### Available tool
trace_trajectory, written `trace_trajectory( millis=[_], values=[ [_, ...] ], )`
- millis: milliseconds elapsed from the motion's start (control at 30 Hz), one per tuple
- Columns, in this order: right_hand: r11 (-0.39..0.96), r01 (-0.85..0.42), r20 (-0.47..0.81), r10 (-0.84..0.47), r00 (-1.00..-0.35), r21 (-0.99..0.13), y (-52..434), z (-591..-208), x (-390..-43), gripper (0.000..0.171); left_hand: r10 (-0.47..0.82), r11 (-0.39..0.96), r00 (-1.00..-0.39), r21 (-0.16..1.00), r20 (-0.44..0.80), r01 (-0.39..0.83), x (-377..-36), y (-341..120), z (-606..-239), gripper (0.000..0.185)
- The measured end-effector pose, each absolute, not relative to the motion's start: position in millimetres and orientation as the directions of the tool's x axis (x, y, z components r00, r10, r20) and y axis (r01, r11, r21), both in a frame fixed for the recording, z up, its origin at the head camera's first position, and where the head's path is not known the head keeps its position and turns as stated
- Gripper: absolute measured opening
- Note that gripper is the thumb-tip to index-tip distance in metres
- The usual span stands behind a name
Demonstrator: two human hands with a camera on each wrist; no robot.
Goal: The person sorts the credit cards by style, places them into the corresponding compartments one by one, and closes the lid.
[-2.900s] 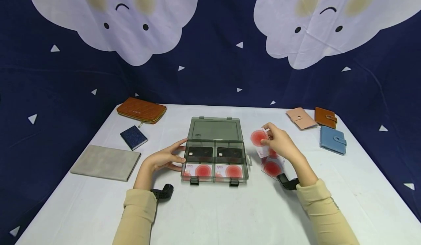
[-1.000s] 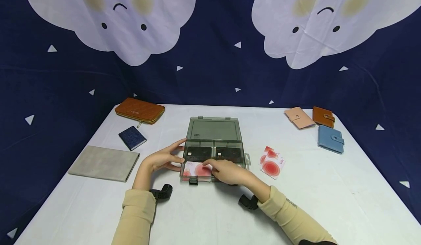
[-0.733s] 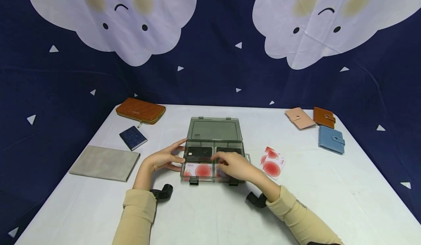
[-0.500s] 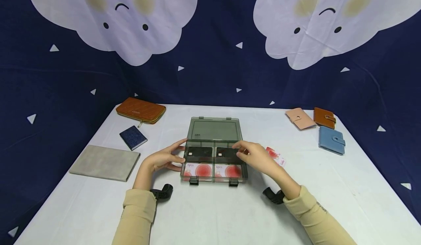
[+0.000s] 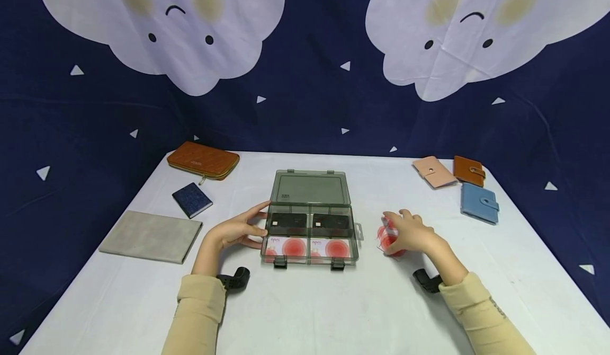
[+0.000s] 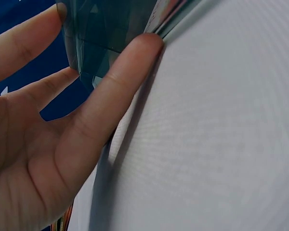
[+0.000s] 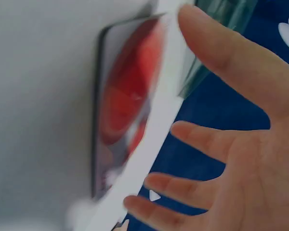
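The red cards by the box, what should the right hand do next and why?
Probably close the fingers on the top card of the red cards and lift it. The right hand hovers open over that pile, while the left hand steadies the open box, whose front compartments hold matching cards.

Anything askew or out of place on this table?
Nothing damaged or spilled. Only a small pile of red-and-white cards lies loose and fanned on the table right of the open organizer box, under the right hand, while the box's cards sit squarely in compartments.
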State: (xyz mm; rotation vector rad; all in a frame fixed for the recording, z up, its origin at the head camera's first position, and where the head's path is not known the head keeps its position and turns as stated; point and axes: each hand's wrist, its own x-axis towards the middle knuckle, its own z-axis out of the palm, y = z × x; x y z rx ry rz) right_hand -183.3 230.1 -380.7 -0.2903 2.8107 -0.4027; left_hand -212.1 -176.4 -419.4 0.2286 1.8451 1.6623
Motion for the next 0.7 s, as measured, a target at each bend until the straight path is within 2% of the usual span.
trace_trajectory(
  millis=[133, 267, 433, 567, 700],
  values=[
    [0.952, -0.134, -0.296, -0.217, -0.93, -0.276, 236, -385, -192, 0.091, 0.546, 0.177, -0.775, 0.948, -0.319, -0.265, -211, -178, -419, 0.088],
    [0.943, -0.153, -0.272, -0.236, -0.933, -0.295, 240, -387, -207, 0.088, 0.572, 0.163, -0.765, 0.955, -0.296, -0.248, -211, -179, -419, 0.09],
    [0.939, -0.181, -0.252, -0.258, -0.933, -0.292, 244, -389, -226, 0.085, 0.54, 0.175, -0.778, 0.946, -0.323, -0.272, -212, -179, -421, 0.089],
    [0.917, -0.204, -0.158, -0.27, -0.95, -0.343, 245, -387, -234, 0.065, 0.546, 0.172, -0.774, 0.947, -0.321, -0.271, -212, -179, -421, 0.088],
    [0.822, -0.2, -0.063, -0.274, -0.96, -0.533, 246, -382, -237, 0.035, 0.575, 0.162, -0.764, 0.956, -0.294, -0.246, -211, -179, -420, 0.089]
  ],
)
